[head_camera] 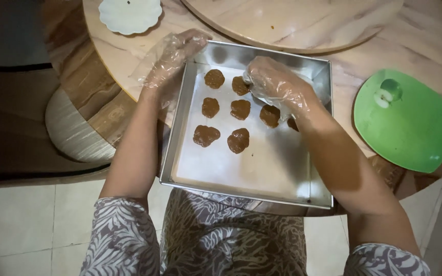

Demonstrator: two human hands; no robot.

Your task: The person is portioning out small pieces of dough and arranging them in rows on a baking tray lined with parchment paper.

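Observation:
A square metal baking tray [180,128] lined with white paper rests on the round table's near edge, over my lap. Several flat brown dough pieces [239,140] lie in rows on the paper in its far half. My left hand [172,56], in a clear plastic glove, rests on the tray's far left corner with fingers spread. My right hand [274,84], also gloved, is curled low over the far row, fingertips down at a brown piece [240,85]; it hides part of that row. Whether it grips anything is unclear.
A green plastic lid [410,128] with a knob lies on the table right of the tray. A pale scalloped plate [130,14] sits at the far left. A round wooden turntable [292,20] lies beyond the tray. Tiled floor is below left.

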